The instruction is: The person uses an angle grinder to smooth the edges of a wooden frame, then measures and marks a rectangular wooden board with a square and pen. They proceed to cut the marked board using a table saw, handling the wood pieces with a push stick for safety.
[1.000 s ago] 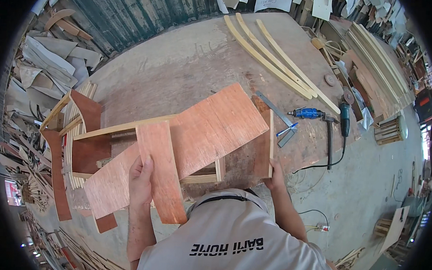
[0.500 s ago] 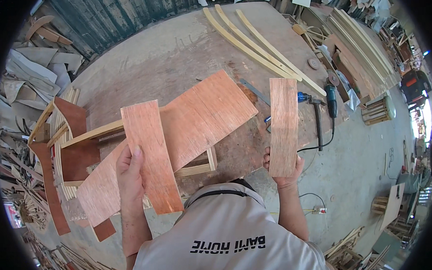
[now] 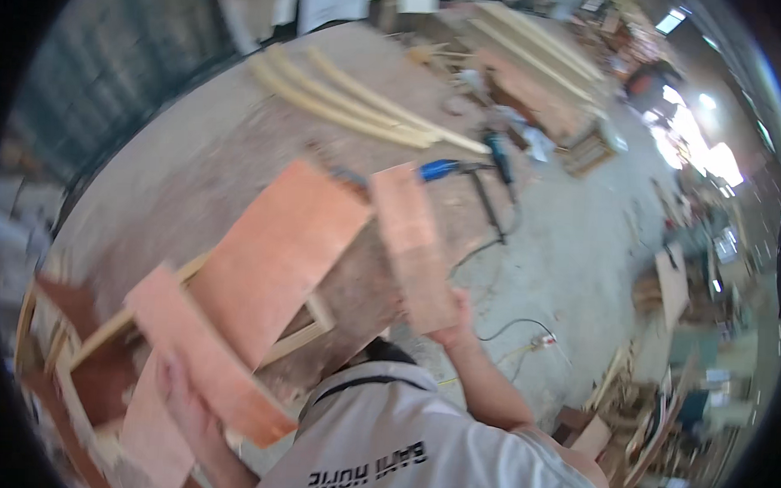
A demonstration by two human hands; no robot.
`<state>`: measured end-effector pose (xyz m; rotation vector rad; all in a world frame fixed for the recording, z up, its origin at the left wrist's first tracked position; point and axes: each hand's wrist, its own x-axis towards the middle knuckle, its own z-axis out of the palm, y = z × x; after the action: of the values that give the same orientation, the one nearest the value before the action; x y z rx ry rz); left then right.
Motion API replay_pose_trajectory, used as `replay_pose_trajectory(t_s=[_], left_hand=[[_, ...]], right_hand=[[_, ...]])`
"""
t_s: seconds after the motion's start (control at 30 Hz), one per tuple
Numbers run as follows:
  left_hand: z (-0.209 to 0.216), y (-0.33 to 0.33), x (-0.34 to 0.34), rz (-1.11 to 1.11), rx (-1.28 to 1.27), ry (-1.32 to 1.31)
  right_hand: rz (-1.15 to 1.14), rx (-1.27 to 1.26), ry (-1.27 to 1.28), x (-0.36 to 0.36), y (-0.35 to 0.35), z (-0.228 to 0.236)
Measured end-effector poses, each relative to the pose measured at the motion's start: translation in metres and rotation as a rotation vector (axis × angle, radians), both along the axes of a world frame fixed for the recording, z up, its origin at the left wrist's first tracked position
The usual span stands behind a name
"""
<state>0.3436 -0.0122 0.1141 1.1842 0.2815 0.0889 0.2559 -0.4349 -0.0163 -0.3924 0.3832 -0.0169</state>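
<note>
My left hand [image 3: 187, 400], at the lower left of the frame, is closed on the near edge of a narrow reddish board [image 3: 210, 358], which slants in front of a wider reddish panel [image 3: 278, 249]; whether the two touch I cannot tell. My right hand [image 3: 458, 317], right of the frame's centre, grips the lower end of a second board [image 3: 412, 245], browner and tilted, its top leaning toward the upper left. Under the wide panel, at the lower left, I see parts of a pale-edged wooden frame [image 3: 306, 334] on the workbench [image 3: 187, 164]. Three curved wooden strips [image 3: 352, 105] lie at the upper centre, and just beyond my second board are a blue tool [image 3: 439, 169], a hammer [image 3: 487, 200] and a grinder [image 3: 498, 156], all blurred
</note>
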Motion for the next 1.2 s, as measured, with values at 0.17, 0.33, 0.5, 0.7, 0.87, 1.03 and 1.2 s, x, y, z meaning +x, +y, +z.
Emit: replay_pose_trajectory(t_s=[0.17,0.33,0.5,0.7,0.87,1.03,1.2], left_hand=[[0.014,-0.014,0.011,-0.046,-0.129,0.065],[0.023,-0.035,0.021,-0.22,-0.234,0.017],[0.028,-0.048,0.026,-0.413,-0.384,0.193],[0.038,-0.11,0.046,-0.467,-0.269,0.188],[0.015,-0.123,0.098,-0.646,0.145,0.041],[0.014,-0.108,0.19,-0.327,0.862,-0.398],[-0.011,-0.128,0.225,-0.622,0.894,-0.132]], right_hand=[[0.084,-0.786,0.174,0.016,0.012,-0.04],[0.09,-1.536,0.318,0.047,0.037,-0.079],[-0.104,-1.35,-0.015,0.048,0.07,0.036],[0.074,-0.715,-0.121,-0.008,0.111,0.088],[-0.107,-0.565,-0.058,0.01,0.113,0.092],[-0.158,-0.593,-0.021,0.016,0.091,0.085],[-0.174,-0.616,-0.016,0.02,0.079,0.066]])
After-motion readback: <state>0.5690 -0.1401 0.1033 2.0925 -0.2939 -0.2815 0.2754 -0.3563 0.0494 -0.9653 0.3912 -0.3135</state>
